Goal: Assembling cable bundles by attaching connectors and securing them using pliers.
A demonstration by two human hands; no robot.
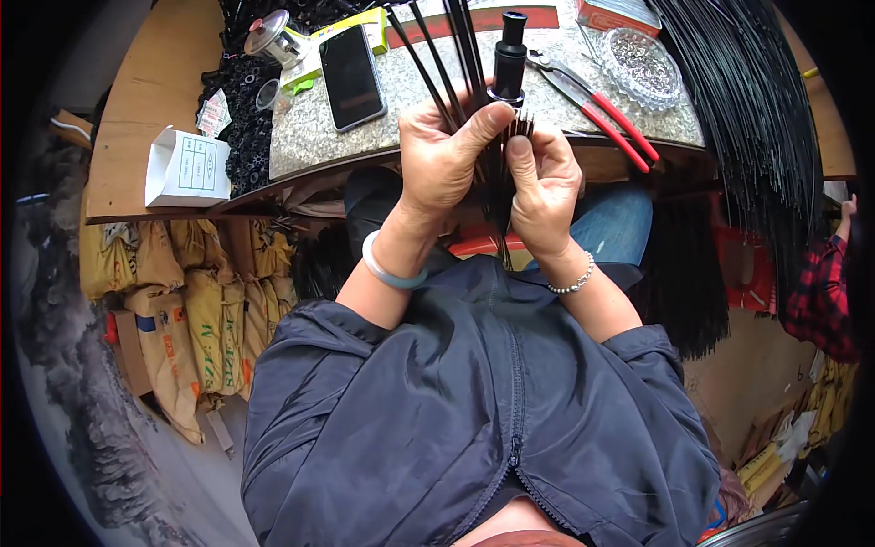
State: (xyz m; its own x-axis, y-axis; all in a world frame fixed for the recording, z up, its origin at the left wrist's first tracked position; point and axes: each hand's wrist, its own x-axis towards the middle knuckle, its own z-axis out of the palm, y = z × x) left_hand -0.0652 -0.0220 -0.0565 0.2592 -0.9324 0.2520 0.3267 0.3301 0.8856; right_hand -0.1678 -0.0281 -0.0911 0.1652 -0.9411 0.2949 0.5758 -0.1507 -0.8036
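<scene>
In front of my chest, at the table's near edge, my left hand (444,150) is closed around several long thin black rods (463,46) that look like umbrella ribs. They fan upward past the fingers, and their lower ends hang between my wrists. Beside the left thumb tip stands a stepped black tube (510,59) with a flared rim; whether the hand grips it or it rests behind, I cannot tell. My right hand (544,182) pinches a tight bunch of thin rod ends (520,126) between thumb and fingers, just below the tube.
Red-handled pliers (597,114) and a glass dish of small metal parts (641,68) lie right on the stone-topped table (301,150). A phone (352,77), white box (189,169) and black parts (246,137) are left. Long black rods (743,100) drape over the right edge.
</scene>
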